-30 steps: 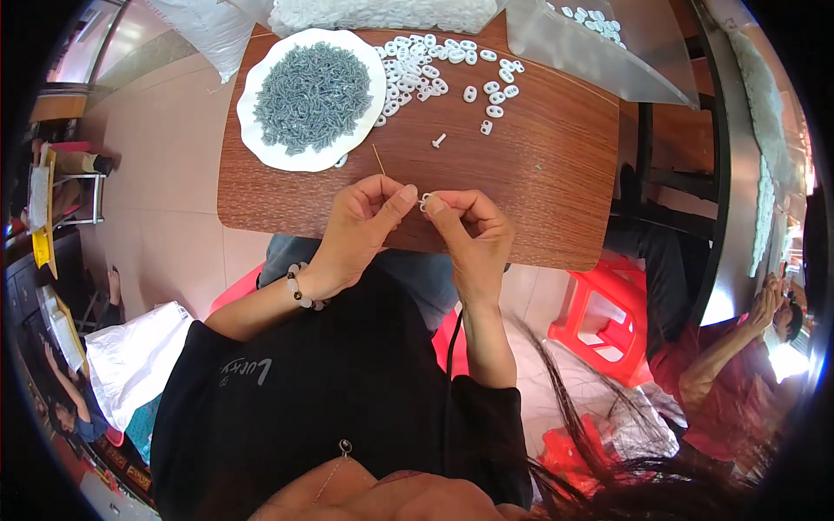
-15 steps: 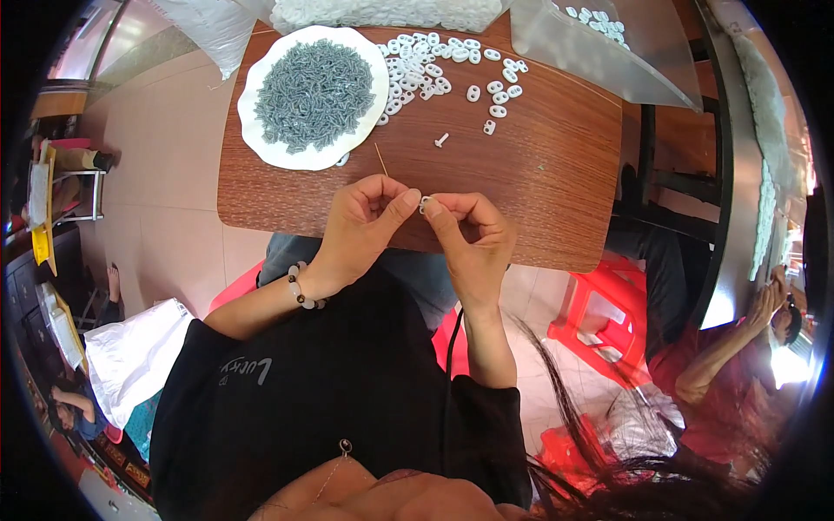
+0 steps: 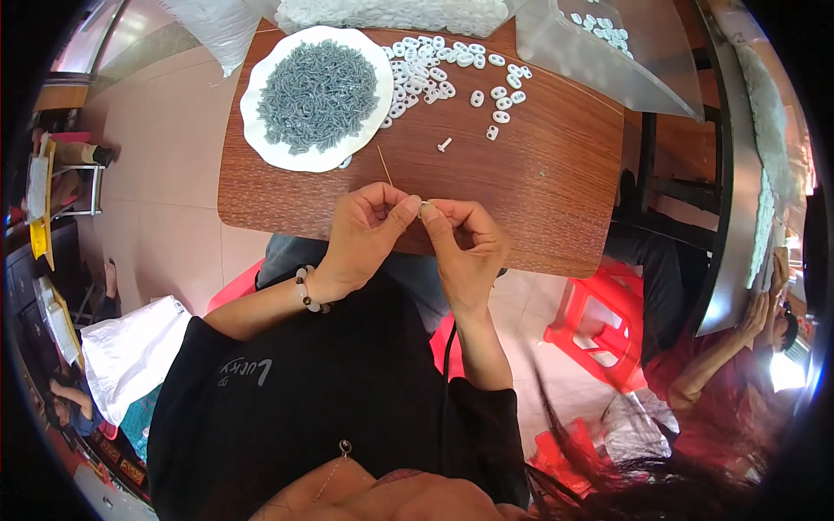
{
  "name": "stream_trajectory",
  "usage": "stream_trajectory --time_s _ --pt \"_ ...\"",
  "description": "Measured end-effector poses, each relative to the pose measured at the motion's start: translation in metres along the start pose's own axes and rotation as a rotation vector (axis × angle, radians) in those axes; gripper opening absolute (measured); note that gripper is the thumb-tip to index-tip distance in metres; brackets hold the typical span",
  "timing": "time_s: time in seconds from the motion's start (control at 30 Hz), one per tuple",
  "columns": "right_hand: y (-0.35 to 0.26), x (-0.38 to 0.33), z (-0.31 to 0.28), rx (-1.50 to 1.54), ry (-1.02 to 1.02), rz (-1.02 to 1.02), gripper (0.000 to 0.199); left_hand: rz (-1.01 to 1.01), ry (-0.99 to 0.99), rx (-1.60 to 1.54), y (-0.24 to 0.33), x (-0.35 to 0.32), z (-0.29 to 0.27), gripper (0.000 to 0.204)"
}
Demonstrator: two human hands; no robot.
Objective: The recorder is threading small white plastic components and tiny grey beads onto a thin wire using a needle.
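Over the table's near edge my left hand (image 3: 365, 230) and my right hand (image 3: 467, 252) meet, thumbs and fingertips pinched together. Between them sits a small white plastic piece (image 3: 423, 208), mostly covered by the fingertips. A thin tan stick (image 3: 384, 165) points away from my left hand's fingers; I cannot tell whether they grip it or it lies on the table. Beyond it, a white wavy-rimmed plate (image 3: 254, 130) bears a heap of small grey ridged plugs (image 3: 317, 95). White oval two-holed pieces (image 3: 426, 74) lie scattered right of the plate. A small white T-shaped peg (image 3: 445, 145) lies alone nearer my hands.
A translucent bin (image 3: 599, 69) with white pieces stands at the far right of the wooden table (image 3: 539, 200). White packed material (image 3: 391, 13) lines the far edge. A red stool (image 3: 599, 330) is at the right, and another person (image 3: 712, 382) sits beyond it.
My fingertips have closed further around the white piece, so less of it shows. My right hand has shifted slightly left. The whole view has moved a little; the table things look unchanged.
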State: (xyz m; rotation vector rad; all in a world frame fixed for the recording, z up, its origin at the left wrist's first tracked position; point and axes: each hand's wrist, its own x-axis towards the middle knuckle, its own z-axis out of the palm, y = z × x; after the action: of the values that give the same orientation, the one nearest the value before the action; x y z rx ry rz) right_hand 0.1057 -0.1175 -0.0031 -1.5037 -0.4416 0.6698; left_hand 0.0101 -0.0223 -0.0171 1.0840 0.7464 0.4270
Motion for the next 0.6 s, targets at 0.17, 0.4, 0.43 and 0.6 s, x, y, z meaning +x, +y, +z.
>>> stream_trajectory --time_s 0.17,0.4,0.43,0.6 --pt "0.005 0.003 -0.003 0.050 -0.006 0.068 0.009 -0.044 -0.004 -0.012 0.003 -0.001 -0.001 0.016" --pt "0.012 0.005 -0.006 0.188 -0.015 0.128 0.009 -0.094 -0.036 -0.183 0.009 -0.001 -0.001 0.031" --pt "0.012 0.006 -0.005 0.189 -0.017 0.128 0.009 -0.129 -0.043 -0.240 0.010 -0.001 -0.002 0.035" --pt "0.012 0.007 -0.004 0.215 -0.012 0.120 0.009 -0.139 -0.079 -0.213 0.012 0.000 -0.006 0.036"
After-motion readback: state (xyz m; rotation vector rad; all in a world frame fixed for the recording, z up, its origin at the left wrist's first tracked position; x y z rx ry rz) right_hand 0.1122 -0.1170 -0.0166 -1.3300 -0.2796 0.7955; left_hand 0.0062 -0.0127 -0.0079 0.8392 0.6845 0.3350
